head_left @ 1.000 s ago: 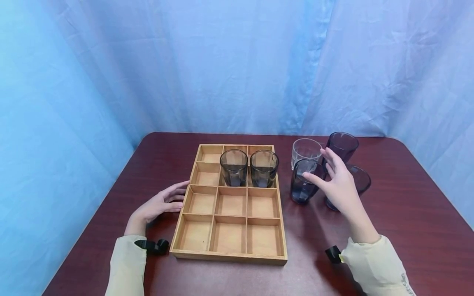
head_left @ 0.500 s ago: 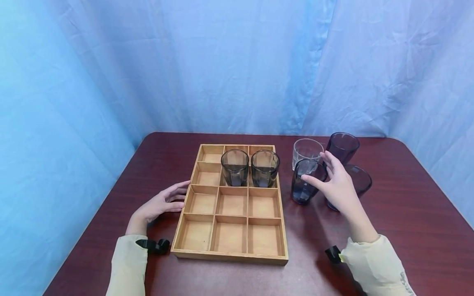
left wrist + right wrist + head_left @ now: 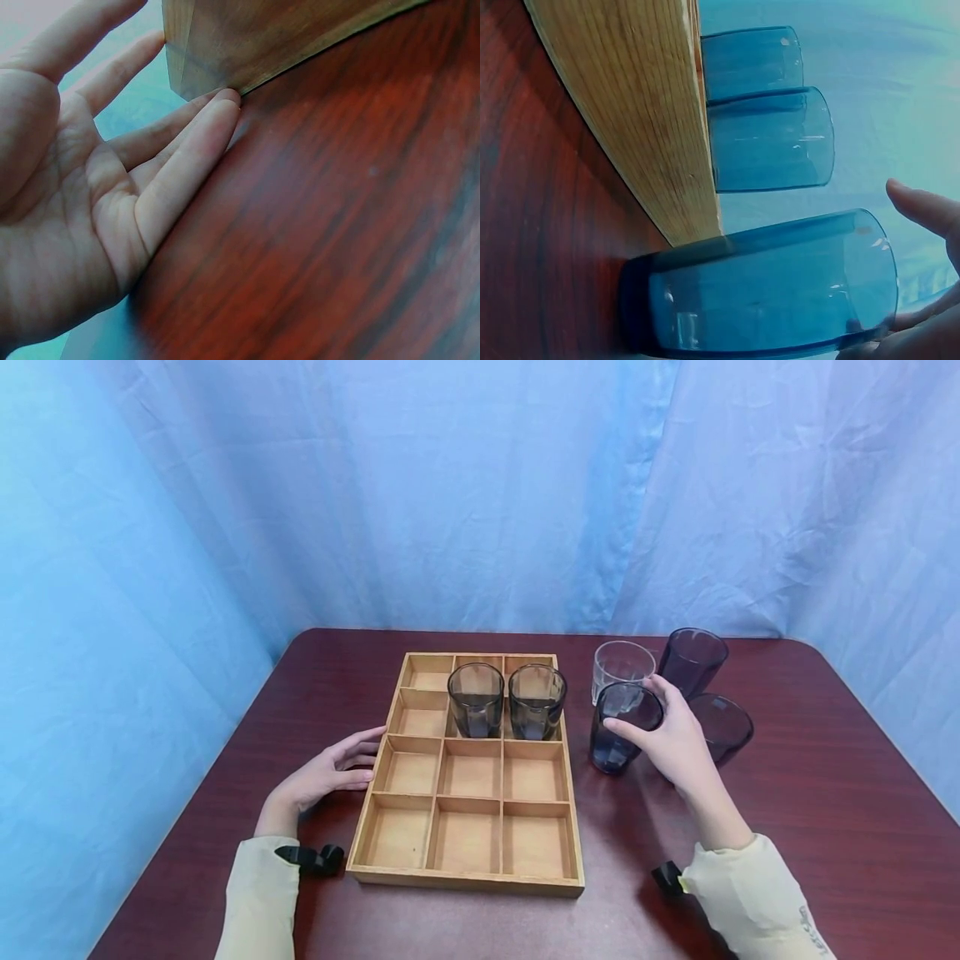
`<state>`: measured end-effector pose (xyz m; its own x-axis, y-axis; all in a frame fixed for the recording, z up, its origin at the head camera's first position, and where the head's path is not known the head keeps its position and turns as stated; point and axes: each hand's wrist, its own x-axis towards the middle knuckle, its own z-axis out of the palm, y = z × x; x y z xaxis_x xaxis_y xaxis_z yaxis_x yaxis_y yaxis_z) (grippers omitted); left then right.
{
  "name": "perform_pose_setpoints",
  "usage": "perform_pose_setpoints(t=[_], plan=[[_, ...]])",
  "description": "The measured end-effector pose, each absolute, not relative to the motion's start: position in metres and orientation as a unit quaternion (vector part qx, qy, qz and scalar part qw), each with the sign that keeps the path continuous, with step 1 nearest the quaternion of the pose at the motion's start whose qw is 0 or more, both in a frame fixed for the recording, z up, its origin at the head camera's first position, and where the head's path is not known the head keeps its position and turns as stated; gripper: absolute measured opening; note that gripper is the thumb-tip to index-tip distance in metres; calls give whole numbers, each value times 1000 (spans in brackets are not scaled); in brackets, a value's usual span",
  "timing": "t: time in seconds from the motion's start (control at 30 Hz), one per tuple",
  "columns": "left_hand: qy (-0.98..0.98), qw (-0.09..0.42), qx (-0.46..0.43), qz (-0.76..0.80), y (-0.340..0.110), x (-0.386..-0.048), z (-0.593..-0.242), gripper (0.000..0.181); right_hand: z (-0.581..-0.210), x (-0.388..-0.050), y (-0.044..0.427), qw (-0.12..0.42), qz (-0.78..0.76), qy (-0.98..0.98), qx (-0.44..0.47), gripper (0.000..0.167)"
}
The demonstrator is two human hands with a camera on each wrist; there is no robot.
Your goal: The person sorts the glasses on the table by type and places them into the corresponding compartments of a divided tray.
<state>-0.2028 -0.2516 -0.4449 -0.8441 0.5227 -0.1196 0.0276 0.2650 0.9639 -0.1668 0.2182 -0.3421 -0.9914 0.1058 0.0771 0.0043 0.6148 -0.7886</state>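
Note:
A wooden compartment tray [image 3: 463, 885] lies on the table, with two smoky glass tumblers [image 3: 476, 702] standing in its second row. My left hand [image 3: 330, 770] rests beside its left side, fingertips touching the wood; the left wrist view shows these fingers [image 3: 187, 169] extended. My right hand [image 3: 678, 739] is spread about the upper part of a dark tumbler [image 3: 611, 743] on the table right of the tray. In the right wrist view the thumb [image 3: 926, 210] stands apart from this tumbler [image 3: 772, 292], while the other fingers are near its rim, partly hidden behind the glass.
Behind the right hand's tumbler stands a clear glass [image 3: 621, 662]. Two more dark tumblers, one at the back [image 3: 692, 660] and one nearer [image 3: 723, 727], stand close to the right hand. Blue curtains [image 3: 465, 493] enclose the table.
My right hand has moved slightly left and lower, closer around the dark tumbler. The left hand, tray and glasses stay as they were.

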Motion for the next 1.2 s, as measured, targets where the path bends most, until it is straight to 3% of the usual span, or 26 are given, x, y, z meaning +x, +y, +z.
perform_pose_setpoints(t=[0.43, 0.87, 1.2], plan=[[763, 213, 183, 582, -251, -203, -446, 73, -353, -171, 211, 55, 473, -875, -94, 102], [762, 218, 174, 584, -251, -202, -444, 72, -360, -173, 210, 47, 459, -884, -71, 99], [766, 208, 181, 581, -251, -203, -445, 73, -363, -171, 208, 104, 413, -903, -61, 89]])
